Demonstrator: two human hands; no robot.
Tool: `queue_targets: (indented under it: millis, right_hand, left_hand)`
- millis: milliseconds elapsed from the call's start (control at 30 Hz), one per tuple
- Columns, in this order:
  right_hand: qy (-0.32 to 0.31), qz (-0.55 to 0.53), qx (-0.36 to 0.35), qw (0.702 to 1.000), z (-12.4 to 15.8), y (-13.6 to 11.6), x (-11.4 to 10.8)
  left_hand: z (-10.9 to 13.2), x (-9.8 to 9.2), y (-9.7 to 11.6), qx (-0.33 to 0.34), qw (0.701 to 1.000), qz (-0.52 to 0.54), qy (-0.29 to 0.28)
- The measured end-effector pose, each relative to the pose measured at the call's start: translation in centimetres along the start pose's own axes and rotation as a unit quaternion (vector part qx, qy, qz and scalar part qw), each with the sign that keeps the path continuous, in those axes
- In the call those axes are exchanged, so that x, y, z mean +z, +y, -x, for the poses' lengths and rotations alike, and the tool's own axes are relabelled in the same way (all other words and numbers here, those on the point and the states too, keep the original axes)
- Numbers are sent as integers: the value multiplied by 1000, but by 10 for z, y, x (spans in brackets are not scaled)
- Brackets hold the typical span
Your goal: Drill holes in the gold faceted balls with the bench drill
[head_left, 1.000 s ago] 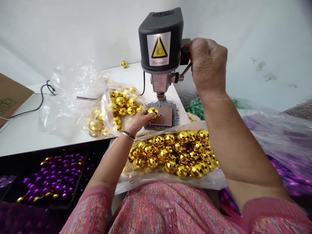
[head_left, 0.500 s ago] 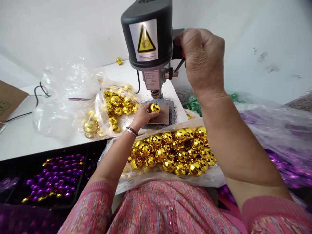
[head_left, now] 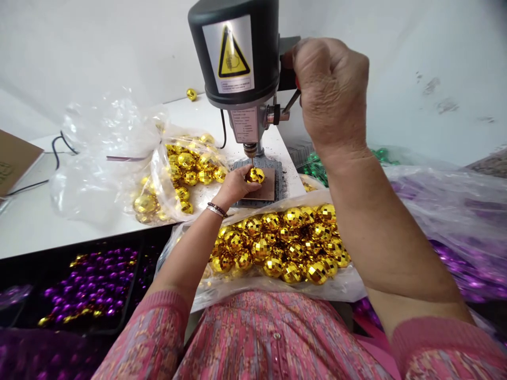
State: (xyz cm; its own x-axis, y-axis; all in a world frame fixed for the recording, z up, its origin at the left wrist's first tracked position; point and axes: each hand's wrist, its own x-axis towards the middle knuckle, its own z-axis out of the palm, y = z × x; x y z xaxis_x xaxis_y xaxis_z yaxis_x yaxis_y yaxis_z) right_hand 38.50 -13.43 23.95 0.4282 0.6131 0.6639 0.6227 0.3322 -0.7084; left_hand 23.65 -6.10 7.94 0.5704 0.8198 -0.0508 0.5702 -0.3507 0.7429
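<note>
Your sweater (head_left: 233, 338) is pink, streaked with grey-purple and orange, its cuffs (head_left: 420, 328) plain pink. Your ball (head_left: 257, 175) is mirror-gold with a faceted grid, like the near balls (head_left: 293, 243). The drill press (head_left: 261, 58) is black above, grey below; its silvery-white label (head_left: 245, 31) bears 1 black-edged yellow triangle (head_left: 233, 59). Left, you have purple beads (head_left: 91, 285) mixed with gold.

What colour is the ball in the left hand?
The ball is shiny gold; see the head view.
</note>
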Motion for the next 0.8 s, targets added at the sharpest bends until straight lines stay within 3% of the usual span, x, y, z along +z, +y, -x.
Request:
queue_targets:
  millis: [300, 567, 800]
  right_hand:
    - [6, 21, -14, 1000, 27, -2, -6]
    - [2, 64, 3, 998, 64, 9, -4]
    - [19, 93, -21, 995, 78, 22, 1]
  left_hand:
    - [0, 5, -4, -40, 993, 113, -15]
    - [3, 7, -6, -5, 993, 116, -12]
    - [5, 6, -5, -2, 994, 112, -8]
